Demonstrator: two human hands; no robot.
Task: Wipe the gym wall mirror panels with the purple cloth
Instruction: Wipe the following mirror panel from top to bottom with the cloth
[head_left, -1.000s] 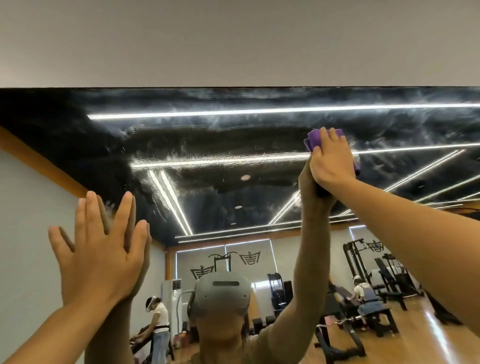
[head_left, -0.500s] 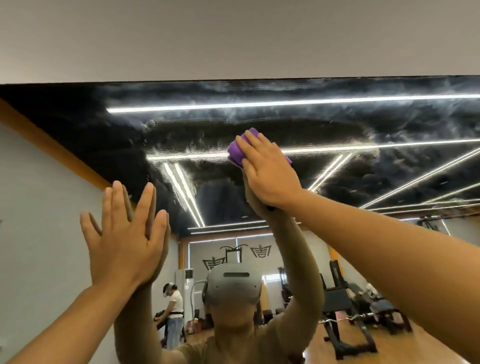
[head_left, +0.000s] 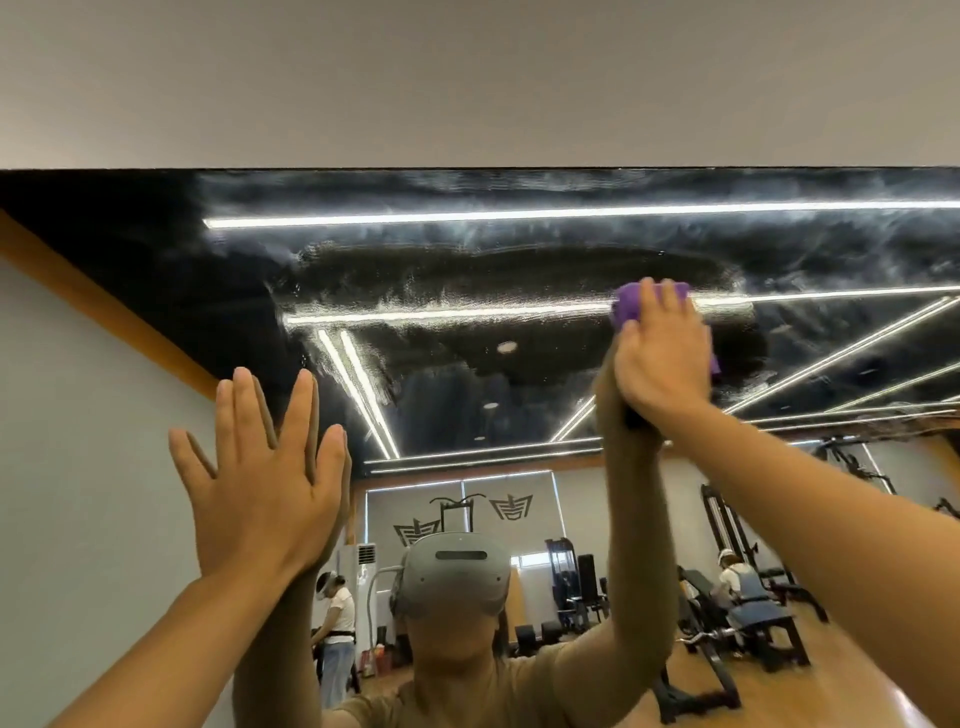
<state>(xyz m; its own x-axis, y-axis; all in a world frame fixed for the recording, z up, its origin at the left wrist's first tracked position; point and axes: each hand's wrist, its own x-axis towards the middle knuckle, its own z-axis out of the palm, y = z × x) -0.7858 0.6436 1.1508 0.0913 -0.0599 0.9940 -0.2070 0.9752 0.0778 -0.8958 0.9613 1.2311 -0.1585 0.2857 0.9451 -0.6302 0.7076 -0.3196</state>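
The left hand (head_left: 260, 478) lies flat on the mirror (head_left: 467, 270), fingers straight and spread, holding nothing. Streaks and smears cover the glass high up. To the right, the right hand (head_left: 662, 353) presses the purple cloth (head_left: 631, 306) against the mirror, its fingers straight on top of the cloth. The cloth sticks out above and beside the fingers.

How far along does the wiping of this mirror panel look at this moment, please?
Partly done. A dark, clear swath left of the purple cloth looks wiped. The right hand presses the cloth flat on the mirror while the left hand rests open on it. Hazy streaks along the top edge and at right remain.
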